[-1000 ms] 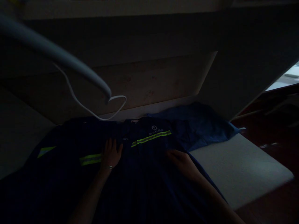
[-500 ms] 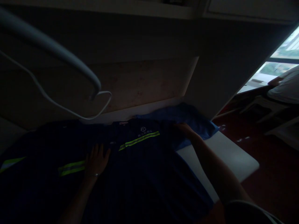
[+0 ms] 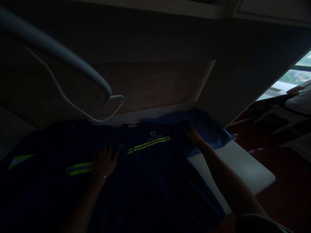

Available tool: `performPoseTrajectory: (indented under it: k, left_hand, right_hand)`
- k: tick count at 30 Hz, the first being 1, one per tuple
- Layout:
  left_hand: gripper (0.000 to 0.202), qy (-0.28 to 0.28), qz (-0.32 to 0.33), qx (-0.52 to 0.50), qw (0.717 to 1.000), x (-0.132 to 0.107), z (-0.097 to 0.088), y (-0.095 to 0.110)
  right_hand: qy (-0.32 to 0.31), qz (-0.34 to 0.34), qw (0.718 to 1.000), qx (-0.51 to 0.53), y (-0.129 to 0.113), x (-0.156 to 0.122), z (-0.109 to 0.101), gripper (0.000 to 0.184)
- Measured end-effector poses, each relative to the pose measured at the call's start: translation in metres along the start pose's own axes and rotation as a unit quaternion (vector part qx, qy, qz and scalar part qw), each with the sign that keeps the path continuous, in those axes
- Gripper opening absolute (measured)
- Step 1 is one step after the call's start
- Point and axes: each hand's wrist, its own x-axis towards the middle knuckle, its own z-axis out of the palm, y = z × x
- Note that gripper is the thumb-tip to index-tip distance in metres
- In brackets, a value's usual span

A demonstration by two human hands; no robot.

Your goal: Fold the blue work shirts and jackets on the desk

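A dark navy work jacket (image 3: 150,171) with yellow-green reflective bands and a white chest logo lies spread out, collar toward the wall. My left hand (image 3: 105,161) rests flat on its chest, fingers spread, beside the left reflective band. At the jacket's right shoulder, my right hand (image 3: 193,136) has its fingers curled on the fabric; the fingertips are lost in shadow. Lighter blue cloth (image 3: 206,126) lies beyond and beneath that shoulder.
The white tabletop (image 3: 252,168) shows at the right. A thick pale lamp-like arm (image 3: 80,66) with a white cord (image 3: 65,97) hangs over the left side. A panel wall stands behind. Farther right, a person (image 3: 300,100) is by the window. The light is very dim.
The view has shifted slightly, so most things sit farther right. At the right shoulder the jacket fabric appears bunched up a little by my right hand. My left hand stays flat on the chest.
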Motion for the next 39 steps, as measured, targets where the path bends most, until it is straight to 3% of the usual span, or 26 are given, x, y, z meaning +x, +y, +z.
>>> performPoseTrajectory:
  k: [5,9,13,18,21,24,26,32,36,39]
  left_hand:
    - [0.07,0.013,-0.001,-0.007,1.0,0.0,0.003,-0.001]
    - [0.07,0.021,0.001,-0.007,1.0,-0.001,0.005,-0.001]
    - [0.069,0.028,0.002,-0.007,1.0,-0.002,0.006,-0.001]
    - [0.069,0.027,0.003,-0.003,1.0,-0.003,0.004,0.0]
    - [0.069,0.021,0.002,-0.005,1.0,-0.002,0.003,0.0]
    - [0.069,0.016,0.004,-0.009,1.0,-0.001,0.003,0.0]
    - [0.069,0.016,0.006,-0.007,1.0,-0.001,0.004,-0.001]
    - [0.069,-0.011,-0.003,-0.021,1.0,-0.002,0.001,0.002]
    - [0.07,-0.054,-0.026,-0.123,0.991,0.006,-0.017,0.005]
    - [0.057,-0.08,-0.01,-0.249,0.965,-0.01,-0.043,-0.002]
  right_hand:
    - [0.033,-0.001,0.994,-0.109,-0.023,-0.007,-0.007,0.038]
    - [0.056,-0.122,0.952,-0.275,-0.063,-0.035,-0.003,0.038]
    - [-0.017,-0.233,0.906,-0.352,-0.098,-0.078,0.022,0.034]
    - [-0.148,-0.301,0.877,-0.345,-0.106,-0.108,0.063,0.034]
    - [-0.178,-0.312,0.89,-0.282,-0.101,-0.101,0.074,0.043]
    - [-0.066,-0.321,0.913,-0.244,-0.09,-0.082,0.08,0.047]
    - [-0.023,-0.314,0.909,-0.272,-0.078,-0.07,0.087,0.053]
    - [-0.124,-0.283,0.886,-0.345,-0.045,-0.051,0.113,0.063]
    - [-0.109,-0.277,0.922,-0.247,-0.052,-0.052,0.104,0.053]
    - [-0.074,-0.246,0.961,-0.098,-0.049,-0.077,0.078,0.045]
